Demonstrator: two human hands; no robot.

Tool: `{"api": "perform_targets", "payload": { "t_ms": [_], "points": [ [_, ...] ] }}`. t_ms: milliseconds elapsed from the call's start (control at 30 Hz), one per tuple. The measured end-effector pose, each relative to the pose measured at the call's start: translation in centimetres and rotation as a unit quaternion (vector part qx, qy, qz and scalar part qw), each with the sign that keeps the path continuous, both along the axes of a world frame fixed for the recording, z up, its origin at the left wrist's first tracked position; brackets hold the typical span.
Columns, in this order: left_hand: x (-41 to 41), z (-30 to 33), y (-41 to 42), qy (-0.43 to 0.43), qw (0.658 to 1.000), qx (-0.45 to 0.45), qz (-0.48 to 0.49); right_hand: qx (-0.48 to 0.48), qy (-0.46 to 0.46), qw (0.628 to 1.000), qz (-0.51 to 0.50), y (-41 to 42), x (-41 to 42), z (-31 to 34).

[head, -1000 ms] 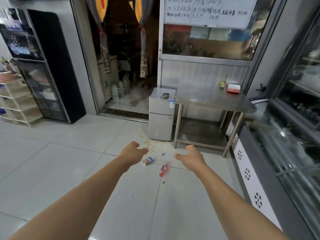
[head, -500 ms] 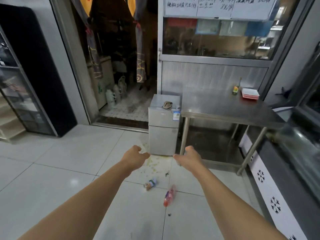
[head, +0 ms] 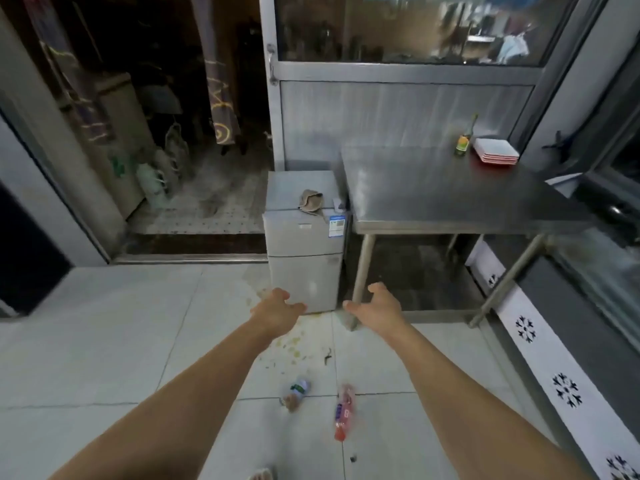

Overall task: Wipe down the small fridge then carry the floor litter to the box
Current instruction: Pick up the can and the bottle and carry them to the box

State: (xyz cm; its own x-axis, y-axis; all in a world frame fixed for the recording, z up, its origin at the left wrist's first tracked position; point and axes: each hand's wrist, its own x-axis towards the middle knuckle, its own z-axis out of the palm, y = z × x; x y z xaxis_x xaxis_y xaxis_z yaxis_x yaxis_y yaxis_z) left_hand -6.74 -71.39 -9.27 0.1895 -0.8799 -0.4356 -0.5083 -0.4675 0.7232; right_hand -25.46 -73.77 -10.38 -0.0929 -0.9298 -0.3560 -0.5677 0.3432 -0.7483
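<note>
The small fridge [head: 302, 237] stands against the steel surface [head: 450, 192], a crumpled cloth [head: 310, 201] on its top. Left hand [head: 277, 311] and right hand [head: 377, 308] reach forward, loosely spread, holding nothing. Underfoot lie a smeared spill [head: 294, 344], a pink bottle [head: 343, 412] and a smaller bottle [head: 296, 393]; stepping on any of them could mean a slip. No box is visible from here.

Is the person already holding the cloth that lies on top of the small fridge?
No, the cloth lies on the small fridge, while the left hand and right hand hold nothing.
</note>
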Motion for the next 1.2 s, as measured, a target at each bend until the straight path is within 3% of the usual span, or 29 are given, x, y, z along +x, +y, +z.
{"api": "perform_targets", "payload": {
  "t_ms": [267, 633, 867, 1200],
  "points": [
    [3.7, -6.6, -13.2, 0.003, 0.991, 0.067, -0.119, 0.061, 0.014, 0.993, -0.102, -7.2, 3.8, -6.6],
    [1.0, -21.6, -18.8, -0.034, 0.967, 0.152, -0.203, 0.171, 0.027, 0.971, -0.164, -9.8, 4.0, -20.5],
    [-1.5, -36.0, -20.3, -0.066, 0.951, 0.165, -0.254, 0.212, 0.063, 0.96, -0.172, -9.6, 2.4, -35.0],
    [-4.1, -59.2, -18.4, -0.066, 0.95, 0.189, -0.238, 0.263, 0.085, 0.948, -0.156, -8.7, 1.2, -59.2]
  ]
}}
